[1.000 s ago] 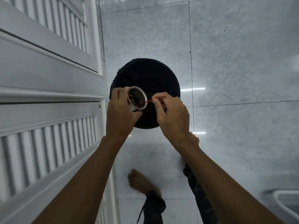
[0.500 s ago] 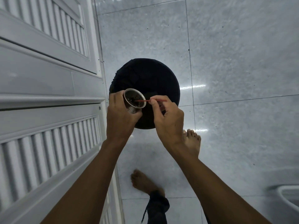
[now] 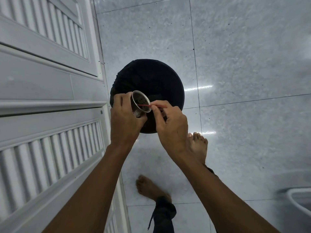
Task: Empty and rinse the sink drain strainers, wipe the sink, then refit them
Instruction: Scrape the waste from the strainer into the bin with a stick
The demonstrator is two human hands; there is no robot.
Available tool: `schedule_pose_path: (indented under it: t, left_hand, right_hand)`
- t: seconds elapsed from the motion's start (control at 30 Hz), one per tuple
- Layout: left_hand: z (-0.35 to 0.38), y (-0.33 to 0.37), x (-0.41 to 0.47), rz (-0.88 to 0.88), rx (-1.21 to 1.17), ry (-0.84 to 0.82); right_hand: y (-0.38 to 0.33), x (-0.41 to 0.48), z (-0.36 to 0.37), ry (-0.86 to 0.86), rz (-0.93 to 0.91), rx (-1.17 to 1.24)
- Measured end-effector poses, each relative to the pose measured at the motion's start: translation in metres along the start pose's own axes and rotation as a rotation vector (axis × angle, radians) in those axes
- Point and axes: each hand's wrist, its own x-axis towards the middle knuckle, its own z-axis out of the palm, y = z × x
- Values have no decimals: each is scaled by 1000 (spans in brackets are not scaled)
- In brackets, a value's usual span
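the floor (image 3: 244, 56) is pale grey glossy tile with thin dark grout lines and streaks of glare. a round black bin (image 3: 151, 78) stands on it beside the white louvred door (image 3: 50, 81). the right foot (image 3: 198, 147) stands just beside the bin, and the left foot (image 3: 148, 187) is nearer the camera. a white curved rim (image 3: 296, 200) shows at the lower right.

White louvered doors (image 3: 50, 158) are running along the left. Round black bin (image 3: 151, 78) is standing on grey tiled floor (image 3: 244, 64), just beside the doors. Bare feet (image 3: 149, 187) are standing near the bin. White basin rim (image 3: 296, 200) is showing at lower right.
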Motion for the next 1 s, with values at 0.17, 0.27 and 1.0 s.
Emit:
schedule_pose_path:
  t: [0.17,0.27,1.0]
  left_hand:
    - [-3,-4,0,-16,8,8]
    - [-3,-7,1,0,22,-4]
    - [6,-27,-5,-92,0,-43]
  right_hand:
    - [4,-1,-7,9,-9,28]
    - [7,-8,-5,-52,-49,-17]
    - [30,1,11,-114,31,111]
